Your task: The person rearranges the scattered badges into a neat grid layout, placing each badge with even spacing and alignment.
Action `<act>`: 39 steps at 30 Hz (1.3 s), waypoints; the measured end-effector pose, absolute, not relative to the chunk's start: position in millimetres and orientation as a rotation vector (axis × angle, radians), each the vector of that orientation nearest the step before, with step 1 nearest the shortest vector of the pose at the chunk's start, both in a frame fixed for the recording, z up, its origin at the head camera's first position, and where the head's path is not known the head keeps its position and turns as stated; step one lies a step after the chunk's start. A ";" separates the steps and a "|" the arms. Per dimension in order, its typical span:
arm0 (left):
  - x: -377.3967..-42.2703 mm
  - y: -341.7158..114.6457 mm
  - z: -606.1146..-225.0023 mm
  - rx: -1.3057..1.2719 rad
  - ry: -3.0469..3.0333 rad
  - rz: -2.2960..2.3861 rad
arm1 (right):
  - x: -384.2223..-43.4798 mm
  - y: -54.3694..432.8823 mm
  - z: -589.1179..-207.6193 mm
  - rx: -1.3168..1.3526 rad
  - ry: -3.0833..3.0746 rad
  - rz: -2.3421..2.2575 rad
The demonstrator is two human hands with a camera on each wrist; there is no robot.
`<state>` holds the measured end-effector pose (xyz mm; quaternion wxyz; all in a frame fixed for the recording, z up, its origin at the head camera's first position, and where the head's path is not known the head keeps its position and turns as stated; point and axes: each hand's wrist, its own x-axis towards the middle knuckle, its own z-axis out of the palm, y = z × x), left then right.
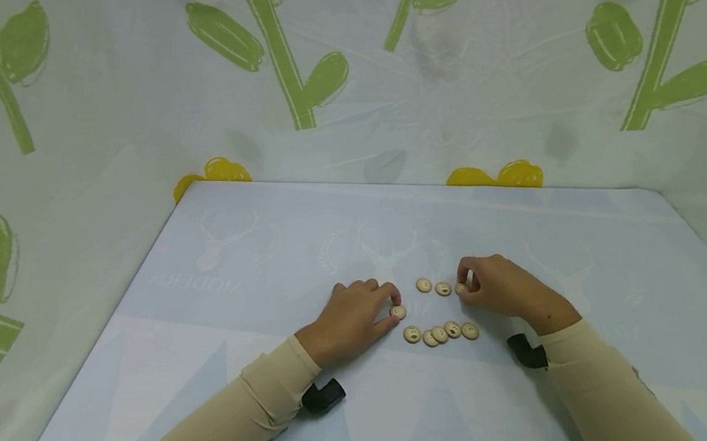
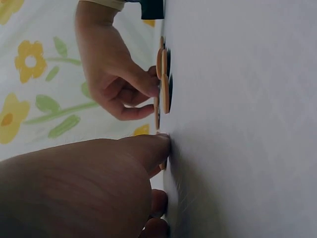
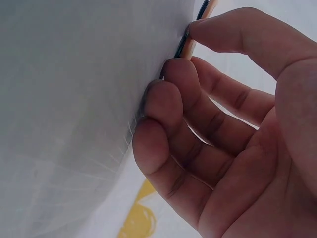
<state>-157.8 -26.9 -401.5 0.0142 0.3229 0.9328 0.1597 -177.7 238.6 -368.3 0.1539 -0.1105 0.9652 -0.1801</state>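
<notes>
My left hand (image 1: 351,319) pinches a small round wooden disc (image 1: 398,312) between thumb and index finger, down at the tabletop. To its right, my right hand (image 1: 503,289) pinches another wooden disc (image 1: 461,288) the same way; in the right wrist view that disc (image 3: 188,48) shows edge-on between thumb and index finger. Two loose discs, one of them a disc with a dark printed mark (image 1: 443,288), lie between the hands. Nearer to me is a row of several discs (image 1: 412,334), some overlapping. The left thumb hides most of its disc in the left wrist view.
The table (image 1: 378,411) has a pale blue printed cover with deer heads and triangles. Behind its far edge hangs a white cloth (image 1: 129,93) with green leaves and yellow flowers. A black wrist device (image 1: 323,396) sits under the left sleeve, another (image 1: 527,352) by the right.
</notes>
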 end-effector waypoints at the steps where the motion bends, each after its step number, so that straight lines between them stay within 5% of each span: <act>1: -157.9 -27.0 -401.8 1.004 2.903 0.500 | -177.5 238.4 -368.1 -0.314 2.764 -0.518; 39: -160.5 -25.3 -405.9 0.990 2.910 0.497 | -165.7 246.6 -370.7 -0.324 2.725 -0.592</act>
